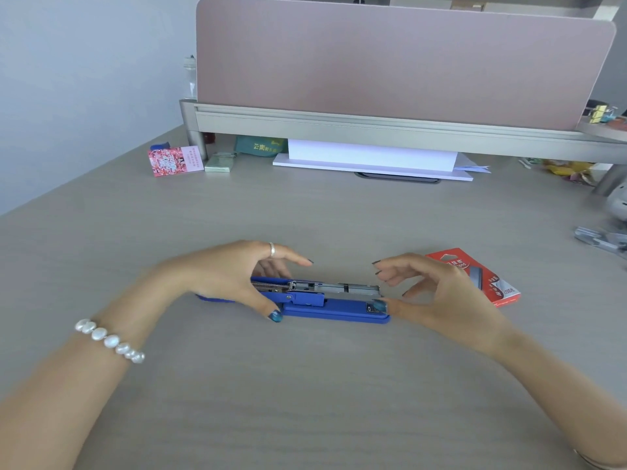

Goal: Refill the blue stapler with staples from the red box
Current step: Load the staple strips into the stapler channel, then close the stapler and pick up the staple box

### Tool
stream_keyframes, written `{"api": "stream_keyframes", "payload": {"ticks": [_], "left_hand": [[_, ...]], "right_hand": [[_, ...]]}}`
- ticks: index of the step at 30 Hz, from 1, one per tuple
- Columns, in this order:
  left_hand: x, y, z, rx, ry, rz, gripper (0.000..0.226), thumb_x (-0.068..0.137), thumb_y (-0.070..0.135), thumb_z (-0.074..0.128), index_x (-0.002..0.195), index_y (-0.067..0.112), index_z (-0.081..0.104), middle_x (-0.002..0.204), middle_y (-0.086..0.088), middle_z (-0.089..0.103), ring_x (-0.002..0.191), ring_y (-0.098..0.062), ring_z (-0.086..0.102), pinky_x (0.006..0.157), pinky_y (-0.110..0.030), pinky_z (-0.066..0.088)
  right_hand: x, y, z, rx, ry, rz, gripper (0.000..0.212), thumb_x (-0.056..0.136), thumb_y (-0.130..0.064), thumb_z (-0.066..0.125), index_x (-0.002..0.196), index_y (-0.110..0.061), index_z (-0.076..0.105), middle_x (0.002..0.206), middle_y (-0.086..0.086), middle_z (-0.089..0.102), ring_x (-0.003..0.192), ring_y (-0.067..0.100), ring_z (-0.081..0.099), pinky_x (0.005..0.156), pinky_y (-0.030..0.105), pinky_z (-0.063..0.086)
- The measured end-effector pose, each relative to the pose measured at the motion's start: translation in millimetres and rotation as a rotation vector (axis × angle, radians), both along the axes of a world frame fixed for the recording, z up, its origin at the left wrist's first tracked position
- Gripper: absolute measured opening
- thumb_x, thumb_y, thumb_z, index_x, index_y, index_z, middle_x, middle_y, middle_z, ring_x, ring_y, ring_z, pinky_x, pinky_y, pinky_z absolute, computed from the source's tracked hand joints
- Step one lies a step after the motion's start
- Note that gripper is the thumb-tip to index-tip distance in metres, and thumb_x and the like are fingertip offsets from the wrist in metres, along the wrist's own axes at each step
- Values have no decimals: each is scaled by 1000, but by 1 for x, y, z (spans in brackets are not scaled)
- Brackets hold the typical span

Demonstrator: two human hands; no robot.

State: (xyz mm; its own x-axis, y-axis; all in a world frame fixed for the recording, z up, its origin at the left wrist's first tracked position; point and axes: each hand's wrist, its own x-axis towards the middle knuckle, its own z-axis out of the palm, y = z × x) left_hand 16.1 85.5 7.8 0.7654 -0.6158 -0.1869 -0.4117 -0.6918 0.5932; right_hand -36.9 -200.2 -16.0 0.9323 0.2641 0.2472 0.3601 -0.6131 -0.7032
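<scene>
The blue stapler [334, 308] lies flat on the grey desk [305, 385], swung fully open, its metal staple channel facing up. My left hand [234, 276] rests over the stapler's left end, thumb tip against the blue base, fingers curled above the lid. My right hand [431, 290] hovers at the right end, its thumb touching the base near the metal anvil and the fingers spread apart. The red staple box [488, 278] lies flat on the desk just behind my right hand, partly hidden by it.
A pink divider on a grey shelf [373, 127] crosses the back of the desk. Under it sit white paper [373, 157], a pink card box [174, 161] and a small green box [222, 162]. A metal object [600, 239] lies at the right edge.
</scene>
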Motion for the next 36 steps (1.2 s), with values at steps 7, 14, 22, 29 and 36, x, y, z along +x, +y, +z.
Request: {"api": "stream_keyframes", "payload": {"ticks": [7,14,22,29,36], "left_hand": [[15,41,6,-31,228,8,76,65,7,83,122,43,49,96,9,68,90,-19,65,77,-24,51],[14,49,10,-162,143,66,58,63,5,79,107,37,59,89,0,71,79,-19,64,71,-24,49],[2,28,23,-559,-37,173,56,52,26,77,106,26,62,77,7,68,71,-10,62,65,-14,49],[-9,-45,-9,-696,-77,207,39,54,34,77,92,31,69,91,-6,71,76,-13,59,70,-26,46],[-14,-61,-25,-479,-190,127,34,71,20,78,99,36,68,94,7,70,79,-13,62,73,-29,52]], "right_hand": [[6,-8,-6,-170,108,56,51,65,-35,78,110,-43,56,102,-27,65,103,-3,55,87,17,43],[6,-7,-7,-150,76,45,44,68,-26,78,105,-41,60,96,-32,67,95,-12,55,79,2,38],[4,-3,-6,-109,90,51,45,67,-27,78,107,-35,60,94,-23,70,94,-11,57,77,1,39],[6,-3,-9,-103,98,37,43,64,-30,80,103,-38,62,93,-23,72,94,-8,58,77,1,37],[5,-1,-8,-99,112,41,42,63,-31,81,99,-39,62,95,-20,70,93,-7,59,77,2,38]]}}
